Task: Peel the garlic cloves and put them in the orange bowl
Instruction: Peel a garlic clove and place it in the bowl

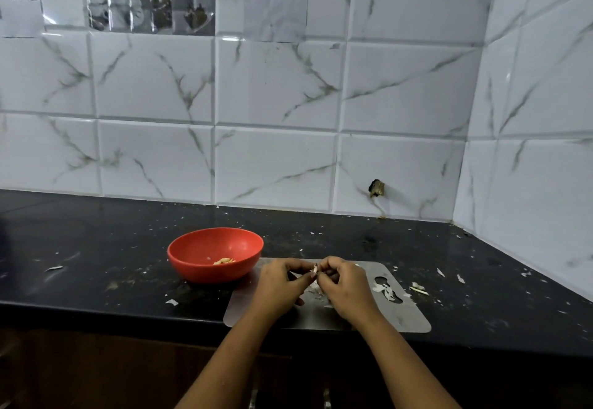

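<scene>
An orange bowl (215, 254) stands on the black counter, with a few peeled garlic cloves (224, 261) lying inside it. Just right of the bowl, over a steel cutting board (407, 315), my left hand (279, 283) and my right hand (345, 286) meet fingertip to fingertip. Between them they pinch one small garlic clove (315, 269), pale with a bit of skin showing. Most of the clove is hidden by my fingers. White skin scraps (316, 288) lie on the board under my hands.
The black counter (96, 248) is strewn with garlic skin flakes. More peel (386, 291) sits by the board's handle cutout and beside the board (418, 288). A tiled wall (272, 120) runs behind and turns a corner at the right. The counter's front edge is near my forearms.
</scene>
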Motion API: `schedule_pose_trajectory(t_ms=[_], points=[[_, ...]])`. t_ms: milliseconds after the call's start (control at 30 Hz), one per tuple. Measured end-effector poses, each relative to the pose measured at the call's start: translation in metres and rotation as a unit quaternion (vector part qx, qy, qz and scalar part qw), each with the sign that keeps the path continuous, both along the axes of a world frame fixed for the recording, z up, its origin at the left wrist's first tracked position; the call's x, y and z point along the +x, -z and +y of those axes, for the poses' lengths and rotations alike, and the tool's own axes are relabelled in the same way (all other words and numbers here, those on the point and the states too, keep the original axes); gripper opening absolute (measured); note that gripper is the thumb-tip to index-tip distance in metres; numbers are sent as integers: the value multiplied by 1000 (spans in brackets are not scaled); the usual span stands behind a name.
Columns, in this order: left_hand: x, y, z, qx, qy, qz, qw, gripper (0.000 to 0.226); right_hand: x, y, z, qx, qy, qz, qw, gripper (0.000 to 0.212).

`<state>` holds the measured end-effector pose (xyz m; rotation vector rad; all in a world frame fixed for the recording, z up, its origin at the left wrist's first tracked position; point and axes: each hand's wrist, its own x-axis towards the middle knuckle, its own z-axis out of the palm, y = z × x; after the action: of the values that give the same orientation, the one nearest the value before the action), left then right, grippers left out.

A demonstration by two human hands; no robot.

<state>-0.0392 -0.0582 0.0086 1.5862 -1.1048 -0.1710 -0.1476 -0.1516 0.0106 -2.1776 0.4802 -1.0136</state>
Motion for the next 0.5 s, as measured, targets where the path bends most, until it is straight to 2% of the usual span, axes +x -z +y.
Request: schedule_pose_trajectory(t_ms=[267,500], points=[[0,0,-2,-14,-14,1,1000,21,0,1,1,-2,-10,-1,1000,14],[2,3,-5,-27,-52,50,997,16,1,0,0,36,-10,-27,999,15]])
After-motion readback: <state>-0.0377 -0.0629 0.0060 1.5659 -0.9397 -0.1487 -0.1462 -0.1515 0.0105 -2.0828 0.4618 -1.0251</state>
